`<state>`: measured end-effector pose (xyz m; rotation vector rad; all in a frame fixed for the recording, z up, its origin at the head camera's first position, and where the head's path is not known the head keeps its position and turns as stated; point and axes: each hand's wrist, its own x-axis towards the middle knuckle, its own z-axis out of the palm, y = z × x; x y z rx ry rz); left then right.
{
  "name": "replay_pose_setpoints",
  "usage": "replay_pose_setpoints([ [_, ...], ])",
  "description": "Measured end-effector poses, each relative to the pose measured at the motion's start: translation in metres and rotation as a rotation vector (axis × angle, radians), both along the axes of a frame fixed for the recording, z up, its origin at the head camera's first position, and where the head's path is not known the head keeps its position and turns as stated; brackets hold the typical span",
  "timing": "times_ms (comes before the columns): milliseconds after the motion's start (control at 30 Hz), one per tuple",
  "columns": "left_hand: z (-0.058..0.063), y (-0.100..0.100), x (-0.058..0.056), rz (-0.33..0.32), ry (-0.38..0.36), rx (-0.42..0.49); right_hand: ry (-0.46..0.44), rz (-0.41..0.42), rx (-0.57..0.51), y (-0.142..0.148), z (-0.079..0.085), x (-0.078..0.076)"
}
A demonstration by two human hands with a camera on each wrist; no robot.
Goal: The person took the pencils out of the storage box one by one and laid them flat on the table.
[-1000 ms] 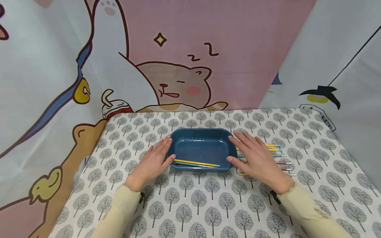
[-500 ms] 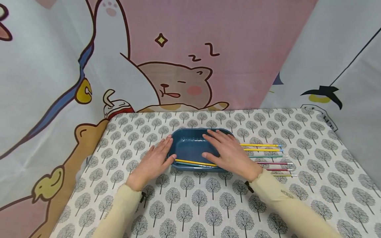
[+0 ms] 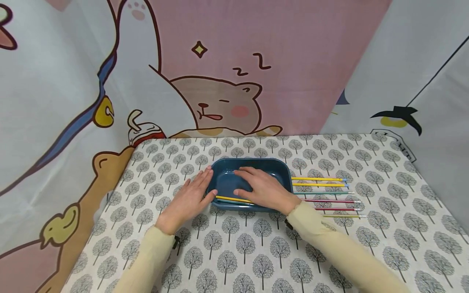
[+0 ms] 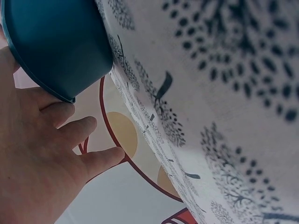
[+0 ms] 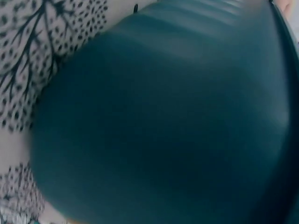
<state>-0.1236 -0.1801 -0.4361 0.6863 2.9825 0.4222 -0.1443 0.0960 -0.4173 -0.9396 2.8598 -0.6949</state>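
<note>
A dark blue rectangular dish [image 3: 223, 185] stands on the tree-print cloth in the head view. My left hand [image 3: 188, 199] touches its left rim with straight fingers, the thumb at the near left corner; the left wrist view shows the fingertips beside the dish wall [image 4: 56, 46]. Over the dish's inside hovers my right hand [image 3: 265, 189], fingers extended and thumb apart, with nothing seen between them. A yellow pencil [image 3: 231, 199] and a teal pencil [image 3: 228, 201] lie along the near inner wall, their right ends hidden beneath the right hand. Only the dish's outer side [image 5: 154, 116] fills the right wrist view.
To the right of the dish, several pencils [image 3: 329, 192] lie side by side on the cloth [image 3: 253, 252], yellow, green and dark red. Behind the table hangs a cartoon-print curtain [image 3: 293, 73]. More printed fabric closes off both sides.
My right hand has moved left from the dish's right rim to above its inside, uncovering more of the pencils on the right. The left hand and the dish have stayed put.
</note>
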Motion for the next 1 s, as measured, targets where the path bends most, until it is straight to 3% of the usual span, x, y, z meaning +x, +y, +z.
replay_pose_setpoints([
  [300, 0.0, -0.001, -0.003, -0.004, 0.006, 0.006, -0.153, 0.03, 0.025, -0.018, -0.006, -0.01],
  [567, 0.001, -0.001, -0.006, -0.009, 0.012, 0.0, -0.185, 0.064, 0.005, -0.025, -0.011, -0.018],
  [800, -0.001, -0.001, -0.002, -0.012, -0.003, 0.006, -0.287, 0.108, -0.005, -0.026, -0.017, -0.016],
  [1000, -0.004, 0.0, -0.001, -0.014, 0.015, 0.025, -0.313, 0.156, -0.004, -0.023, -0.017, -0.017],
])
